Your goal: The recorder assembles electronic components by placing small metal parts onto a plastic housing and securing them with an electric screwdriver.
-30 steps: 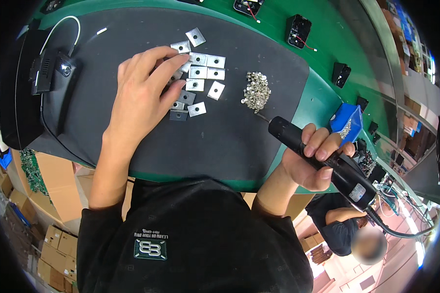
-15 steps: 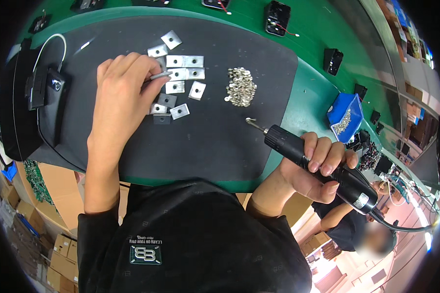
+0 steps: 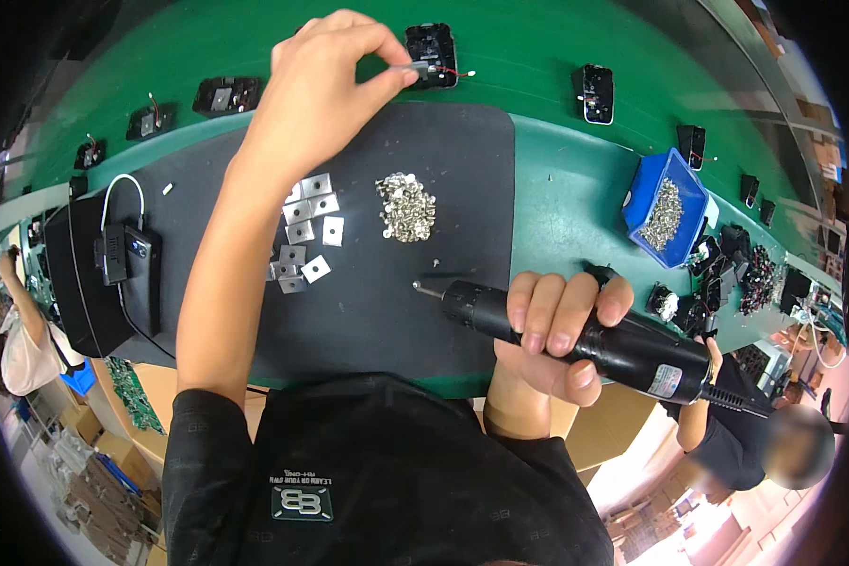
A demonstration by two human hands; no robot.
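Since the earlier frame, the person's left hand (image 3: pixel 321 85) has moved from the plates on the mat to a black case (image 3: pixel 431 47) beyond the mat's far edge. Thumb and forefinger pinch one metal plate (image 3: pixel 422 69) at that case; from where I stand, contact between the two cannot be confirmed. Right hand (image 3: pixel 556 325): closed around a black power screwdriver (image 3: pixel 481 307), tip pointing left over the dark mat (image 3: pixel 377 330).

Markings: one pale label (image 3: pixel 666 380) near the screwdriver's cord end, print too small to read; one stitched badge (image 3: pixel 302 504) on the dark shirt (image 3: pixel 396 472), with pale lettering beside it.

Quantities: at least eight loose plates (image 3: pixel 333 230) on the mat, partly hidden by the left forearm; two heaps of screws, one on the mat (image 3: pixel 406 209), one inside a single blue tray (image 3: pixel 643 182); one stray screw (image 3: pixel 436 263) near the mat heap; at least eight black cases on the green surface (image 3: pixel 528 66), including the one at the left hand.
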